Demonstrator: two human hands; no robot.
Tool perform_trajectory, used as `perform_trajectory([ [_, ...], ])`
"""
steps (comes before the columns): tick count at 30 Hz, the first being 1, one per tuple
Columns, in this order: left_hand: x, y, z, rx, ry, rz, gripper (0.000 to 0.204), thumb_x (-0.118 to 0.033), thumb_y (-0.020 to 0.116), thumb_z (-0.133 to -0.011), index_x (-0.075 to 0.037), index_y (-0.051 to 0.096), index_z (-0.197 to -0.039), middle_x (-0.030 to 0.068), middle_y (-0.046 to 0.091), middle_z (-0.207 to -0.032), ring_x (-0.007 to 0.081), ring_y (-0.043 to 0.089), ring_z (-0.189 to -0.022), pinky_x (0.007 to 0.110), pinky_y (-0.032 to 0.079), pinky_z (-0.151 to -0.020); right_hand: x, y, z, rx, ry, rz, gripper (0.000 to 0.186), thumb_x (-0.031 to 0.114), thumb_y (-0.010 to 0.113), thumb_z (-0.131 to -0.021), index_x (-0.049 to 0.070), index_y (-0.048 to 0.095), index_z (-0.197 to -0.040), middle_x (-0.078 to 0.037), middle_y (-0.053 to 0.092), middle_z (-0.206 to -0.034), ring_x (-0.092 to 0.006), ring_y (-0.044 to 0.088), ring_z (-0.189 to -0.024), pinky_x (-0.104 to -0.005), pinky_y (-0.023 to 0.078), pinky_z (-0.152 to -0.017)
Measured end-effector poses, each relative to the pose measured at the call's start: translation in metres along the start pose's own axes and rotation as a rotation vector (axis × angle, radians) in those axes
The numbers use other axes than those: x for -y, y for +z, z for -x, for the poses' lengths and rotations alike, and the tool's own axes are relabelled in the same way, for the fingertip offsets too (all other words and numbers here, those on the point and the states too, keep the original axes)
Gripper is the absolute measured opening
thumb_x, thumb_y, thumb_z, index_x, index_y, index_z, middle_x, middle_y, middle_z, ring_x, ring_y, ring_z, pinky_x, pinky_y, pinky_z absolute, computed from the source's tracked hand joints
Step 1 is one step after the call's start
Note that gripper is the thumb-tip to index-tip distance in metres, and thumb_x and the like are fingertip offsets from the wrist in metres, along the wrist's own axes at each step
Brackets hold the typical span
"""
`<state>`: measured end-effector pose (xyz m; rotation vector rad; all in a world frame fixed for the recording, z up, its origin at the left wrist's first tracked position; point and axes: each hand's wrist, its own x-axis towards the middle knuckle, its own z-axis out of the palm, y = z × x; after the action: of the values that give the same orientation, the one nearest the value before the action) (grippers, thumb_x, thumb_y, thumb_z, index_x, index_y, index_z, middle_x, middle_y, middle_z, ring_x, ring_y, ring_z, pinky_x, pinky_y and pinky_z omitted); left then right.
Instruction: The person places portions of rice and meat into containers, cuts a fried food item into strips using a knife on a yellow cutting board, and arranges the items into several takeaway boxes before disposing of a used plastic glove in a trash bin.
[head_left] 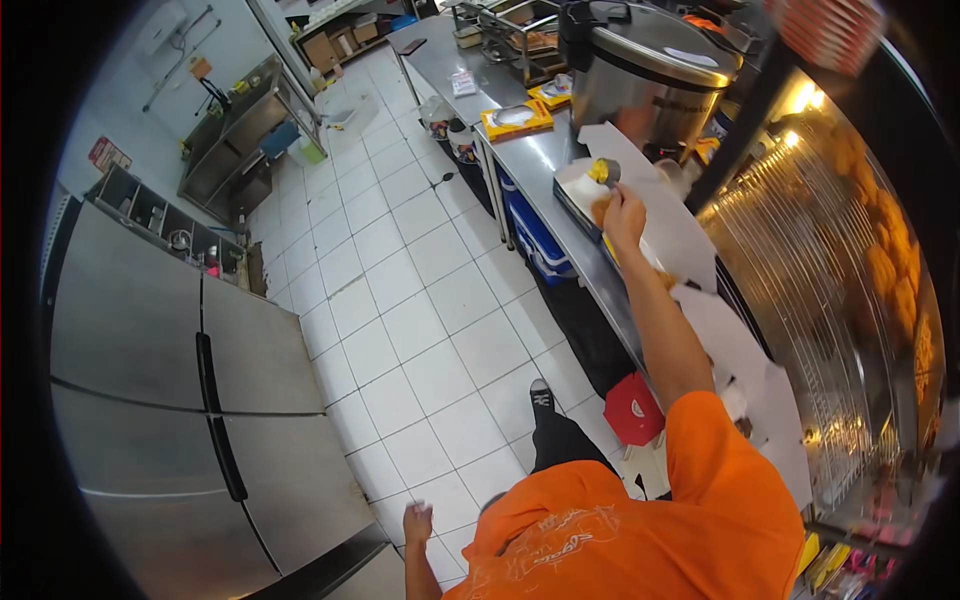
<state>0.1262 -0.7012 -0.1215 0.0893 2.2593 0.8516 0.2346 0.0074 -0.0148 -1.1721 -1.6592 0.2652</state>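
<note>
The right hand (624, 212) grips a yellow scoop (604, 172) over the far tray (572, 190); keep it level, while the left hand (417, 522) hangs loosely curled, holding nothing.

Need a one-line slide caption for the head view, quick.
Right hand holds a yellow-filled scoop over a tray on the steel counter; left hand hangs free.

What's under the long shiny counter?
Under the steel counter sits a blue box on the white tile floor, beside the counter's thin legs. Farther along, shadow hides whatever else is there.
</note>
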Motion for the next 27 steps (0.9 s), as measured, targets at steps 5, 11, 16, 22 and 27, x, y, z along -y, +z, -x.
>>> perform_trajectory([
  [5,0.082,-0.030,0.037,0.041,-0.752,0.146,0.025,-0.026,0.057,-0.089,-0.006,0.062,-0.103,0.0114,0.068,-0.089,0.0215,0.066,-0.075,0.037,0.047,-0.058,0.016,0.045,0.014,0.469,-0.280,0.475,0.028,0.013,0.047,-0.089,0.005,0.067,-0.106,-0.015,0.065,-0.081,-0.0332,0.064,-0.079,-0.0471,0.048,-0.073],
  [11,0.063,-0.043,-0.004,0.265,-0.711,0.104,0.027,-0.026,0.050,-0.093,-0.009,0.059,-0.112,0.0116,0.068,-0.095,0.0226,0.065,-0.087,0.040,0.049,-0.067,0.017,0.050,0.016,0.424,-0.380,0.519,0.030,0.011,0.051,-0.084,0.007,0.067,-0.109,-0.011,0.062,-0.080,-0.0275,0.060,-0.084,-0.0415,0.046,-0.074],
  [16,0.002,-0.072,-0.178,0.281,-0.425,-0.033,0.023,-0.018,0.061,-0.090,-0.006,0.057,-0.110,0.0101,0.069,-0.081,0.0207,0.070,-0.075,0.037,0.051,-0.057,0.017,0.042,0.018,0.152,-0.367,0.384,0.022,0.013,0.057,-0.086,0.004,0.069,-0.103,-0.012,0.057,-0.071,-0.0278,0.057,-0.068,-0.0425,0.045,-0.062],
  [22,-0.145,-0.109,-0.354,0.260,0.031,-0.080,0.017,-0.012,0.057,-0.089,-0.002,0.056,-0.102,0.0112,0.066,-0.080,0.0174,0.065,-0.067,0.029,0.047,-0.053,0.060,-0.038,0.085,0.054,0.844,-0.856,0.022,0.017,0.049,-0.097,0.004,0.065,-0.089,-0.005,0.050,-0.058,-0.0180,0.047,-0.050,-0.0304,0.037,-0.048],
  [27,-0.256,-0.050,-0.407,0.393,0.178,-0.150,0.019,-0.006,0.059,-0.085,-0.001,0.054,-0.103,0.0112,0.064,-0.077,0.0174,0.063,-0.064,0.027,0.047,-0.051,0.148,-0.167,0.236,-0.090,1.186,-1.056,0.021,0.019,0.053,-0.094,0.007,0.058,-0.078,0.000,0.046,-0.056,-0.0125,0.044,-0.050,-0.0272,0.035,-0.047],
])
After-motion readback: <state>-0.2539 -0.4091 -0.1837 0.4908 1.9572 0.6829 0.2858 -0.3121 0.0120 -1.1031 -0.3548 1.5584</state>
